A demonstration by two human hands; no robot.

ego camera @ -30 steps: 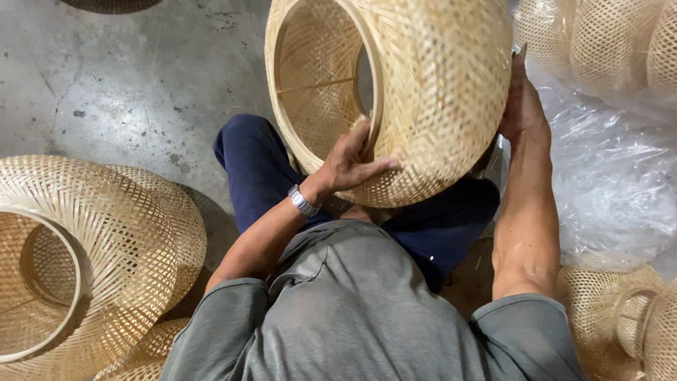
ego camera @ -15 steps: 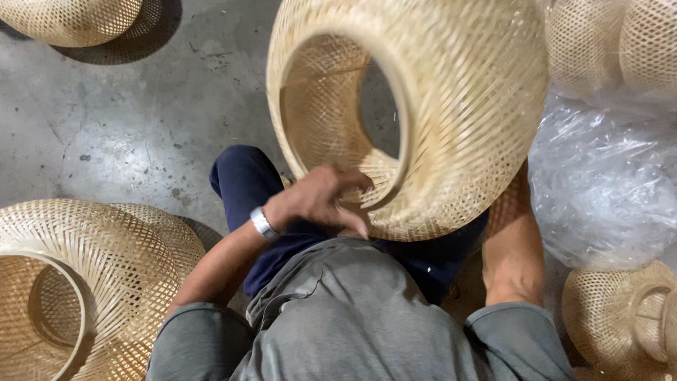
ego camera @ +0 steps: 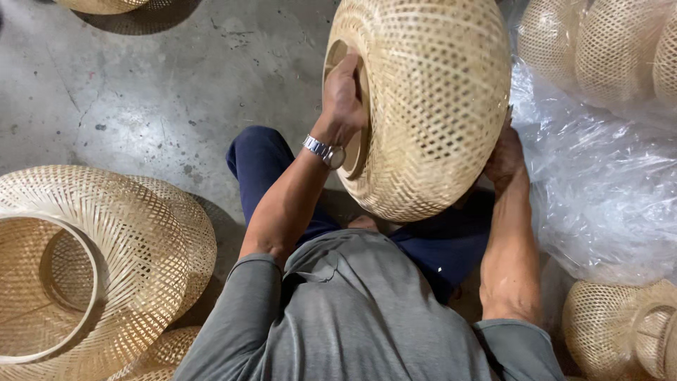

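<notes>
Woven bamboo lampshade (ego camera: pixel 430 106), pale straw colour, round and bulging, sits in the upper centre of the frame, held off the floor above the person's lap. Its open weave shows small square gaps across the whole side facing the camera. Its ringed opening faces the left of the frame.

Left hand (ego camera: pixel 344 95) is at that opening, fingers curled over the rim and reaching inside; the grip is closed on the rim of the shade. A silver wristwatch (ego camera: pixel 325 151) sits on that wrist, just below the rim.

Right hand (ego camera: pixel 504 155) is at the shade's right side, lower down, pressed against the outer weave. Its fingers are mostly hidden behind the shade, so how the grip stands cannot be told; contact with the shade is plain.

Person wears a grey shirt (ego camera: pixel 367 310) and dark blue trousers (ego camera: pixel 264 166), one knee showing just below and left of the shade.

Concrete floor (ego camera: pixel 141 92), grey and scuffed, fills the upper left. A large flared bamboo shade (ego camera: pixel 127 240) lies at the left edge, opening toward the camera, with another tucked under it. Clear plastic sheeting (ego camera: pixel 599 190) covers the right side, with more woven shades (ego camera: pixel 613 49) in the upper right corner and another one (ego camera: pixel 620 331) in the lower right.
</notes>
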